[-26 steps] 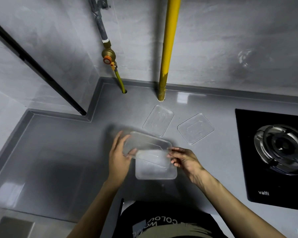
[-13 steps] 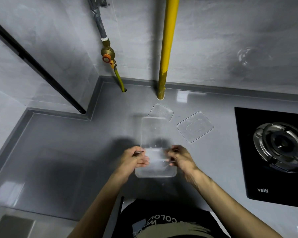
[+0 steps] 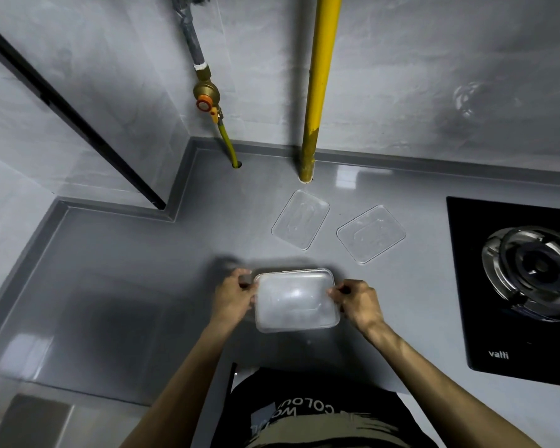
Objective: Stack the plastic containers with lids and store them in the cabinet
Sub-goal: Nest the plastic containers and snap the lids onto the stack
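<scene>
1. Nearest the person, the left hand (image 3: 232,297) and right hand (image 3: 358,303) grasp opposite short ends of the clear plastic container (image 3: 295,299), fingers curled on its rim. It sits low over the grey countertop (image 3: 117,286), close to the front edge; whether it rests on the surface or on a second container nested beneath cannot be told, since the clear walls blur together.

2. Risk: thin plastic walls flex. If the grip squeezes unevenly, the rim may bow and any nesting could jam or sit crooked.

3. Risk: the countertop looks glossy and slick. A light container released near the front edge could slide off if nudged by a forearm.

4. Farther back lie two clear lids, the left lid (image 3: 300,218) and the right lid (image 3: 371,233), flat, apart from each other and well clear of the hands. Both are hard to see against the grey; a reach could skid one away rather than lift it.

5. The right lid lies near the gas hob (image 3: 514,282). A lid pushed rightward could end up on the burner.

6. The cabinet is not in view.
</scene>
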Demonstrator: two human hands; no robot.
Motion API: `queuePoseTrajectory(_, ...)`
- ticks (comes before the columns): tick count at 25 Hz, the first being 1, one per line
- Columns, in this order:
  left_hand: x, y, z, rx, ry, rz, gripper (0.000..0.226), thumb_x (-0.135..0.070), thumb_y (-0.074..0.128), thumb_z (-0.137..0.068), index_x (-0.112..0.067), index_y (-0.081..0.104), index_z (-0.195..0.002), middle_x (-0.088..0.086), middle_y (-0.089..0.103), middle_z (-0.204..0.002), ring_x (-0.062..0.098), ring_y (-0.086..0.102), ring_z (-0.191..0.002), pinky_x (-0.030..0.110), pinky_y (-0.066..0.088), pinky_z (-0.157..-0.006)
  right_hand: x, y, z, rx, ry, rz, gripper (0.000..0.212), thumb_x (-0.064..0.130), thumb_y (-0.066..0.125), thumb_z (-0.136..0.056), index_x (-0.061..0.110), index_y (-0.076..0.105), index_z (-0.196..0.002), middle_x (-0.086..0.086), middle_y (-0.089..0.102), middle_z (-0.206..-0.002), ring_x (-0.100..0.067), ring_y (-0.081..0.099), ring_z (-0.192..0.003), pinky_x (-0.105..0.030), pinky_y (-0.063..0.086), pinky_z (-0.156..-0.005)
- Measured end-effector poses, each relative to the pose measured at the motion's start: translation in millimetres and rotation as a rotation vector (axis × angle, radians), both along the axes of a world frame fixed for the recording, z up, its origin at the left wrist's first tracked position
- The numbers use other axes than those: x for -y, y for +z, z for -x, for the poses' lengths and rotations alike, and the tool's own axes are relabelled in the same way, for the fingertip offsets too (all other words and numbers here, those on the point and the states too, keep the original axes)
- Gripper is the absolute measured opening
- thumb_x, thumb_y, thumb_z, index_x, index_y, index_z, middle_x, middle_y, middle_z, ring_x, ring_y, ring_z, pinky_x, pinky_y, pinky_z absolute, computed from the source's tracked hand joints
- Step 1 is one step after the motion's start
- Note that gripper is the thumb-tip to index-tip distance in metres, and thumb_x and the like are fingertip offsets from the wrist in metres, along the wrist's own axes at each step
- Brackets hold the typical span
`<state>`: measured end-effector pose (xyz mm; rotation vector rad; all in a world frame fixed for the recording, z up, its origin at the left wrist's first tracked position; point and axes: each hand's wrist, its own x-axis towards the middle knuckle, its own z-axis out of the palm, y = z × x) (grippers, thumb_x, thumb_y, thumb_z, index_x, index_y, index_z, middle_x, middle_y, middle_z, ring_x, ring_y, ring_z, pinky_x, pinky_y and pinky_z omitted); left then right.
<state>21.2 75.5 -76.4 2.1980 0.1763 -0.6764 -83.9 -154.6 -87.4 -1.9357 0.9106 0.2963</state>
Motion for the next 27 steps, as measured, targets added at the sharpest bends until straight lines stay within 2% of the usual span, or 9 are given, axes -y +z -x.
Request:
queuePoseTrajectory(2,1,-10,3,0.009,0.003,-0.013,0.027,-0.005,0.065,-0.084,-0.013,0.065,-0.109,0.013,0.074,-0.099,0.026,0.071,-0.073,0.039,0.061,-0.076,-7,-4,3,0.028,-0.011,0.022,0.017,0.022,0.072,-0.084,0.015,0.062,-0.072,-0.003,0.062,-0.061,-0.022,0.057,-0.055,-0.039,0.055,-0.066)
queuePoseTrajectory(4,3,-15,8,0.062,-0.041,-0.077,0.022,-0.003,0.064,-0.083,-0.014,0.069,-0.101,0.01,0.076,-0.098,0.022,0.072,-0.08,0.031,0.058,-0.081,-12,-7,4,0.051,0.049,0.11,0.017,0.023,0.071,-0.085,0.01,0.061,-0.085,-0.006,0.065,-0.071,-0.027,0.06,-0.065,-0.037,0.053,-0.066)
queuePoseTrajectory(6,6,-16,12,0.101,-0.072,-0.127,0.021,-0.004,0.062,-0.083,-0.014,0.07,-0.099,0.006,0.076,-0.097,0.019,0.071,-0.085,0.021,0.053,-0.078,-13,-9,4,0.044,0.072,0.159,0.024,0.025,0.069,-0.087,0.007,0.059,-0.098,-0.009,0.067,-0.083,-0.028,0.061,-0.073,-0.036,0.053,-0.069)
queuePoseTrajectory(8,8,-17,15,0.125,-0.107,-0.145,0.022,-0.006,0.061,-0.084,-0.014,0.068,-0.103,0.006,0.075,-0.096,0.021,0.07,-0.088,0.023,0.052,-0.077,-12,-11,3,0.029,0.081,0.177,0.026,0.027,0.067,-0.088,0.008,0.056,-0.102,-0.01,0.067,-0.087,-0.031,0.063,-0.076,-0.037,0.054,-0.069)
queuePoseTrajectory(12,8,-20,18,0.167,-0.22,-0.215,0.028,-0.012,0.054,-0.088,-0.015,0.061,-0.115,0.009,0.073,-0.1,0.03,0.068,-0.092,0.041,0.057,-0.082,-13,-12,0,-0.029,0.151,0.239,0.031,0.03,0.063,-0.09,0.006,0.054,-0.108,-0.015,0.069,-0.095,-0.037,0.066,-0.086,-0.045,0.057,-0.075)
queuePoseTrajectory(14,6,-24,18,0.15,-0.243,-0.189,0.029,-0.014,0.053,-0.091,-0.014,0.06,-0.119,0.009,0.073,-0.105,0.029,0.069,-0.095,0.043,0.057,-0.085,-12,-15,0,-0.053,0.157,0.259,0.031,0.031,0.061,-0.091,0.006,0.054,-0.108,-0.016,0.07,-0.097,-0.038,0.066,-0.089,-0.046,0.056,-0.077)
queuePoseTrajectory(19,3,-28,18,0.112,-0.227,-0.071,0.038,-0.012,0.056,-0.091,-0.016,0.057,-0.129,0.011,0.073,-0.113,0.027,0.069,-0.104,0.038,0.055,-0.093,-9,-21,2,-0.059,0.151,0.228,0.027,0.029,0.058,-0.092,0.005,0.057,-0.106,-0.018,0.07,-0.102,-0.039,0.065,-0.091,-0.044,0.055,-0.079)
queuePoseTrajectory(24,0,-31,13,0.089,-0.266,-0.038,0.057,-0.018,0.055,-0.093,-0.026,0.037,-0.147,0.011,0.069,-0.121,0.027,0.066,-0.11,0.038,0.048,-0.103,-6,-23,2,-0.029,0.192,0.223,0.027,0.025,0.057,-0.092,0.01,0.054,-0.114,-0.018,0.07,-0.104,-0.039,0.065,-0.093,-0.041,0.054,-0.079)
queuePoseTrajectory(27,1,-33,7,0.111,-0.316,-0.057,0.051,-0.015,0.056,-0.092,-0.023,0.047,-0.141,0.008,0.07,-0.12,0.023,0.067,-0.108,0.027,0.047,-0.097,-5,-23,4,0.023,0.223,0.222,0.041,0.02,0.057,-0.09,0.021,0.051,-0.131,-0.015,0.07,-0.109,-0.036,0.066,-0.097,-0.036,0.051,-0.081)
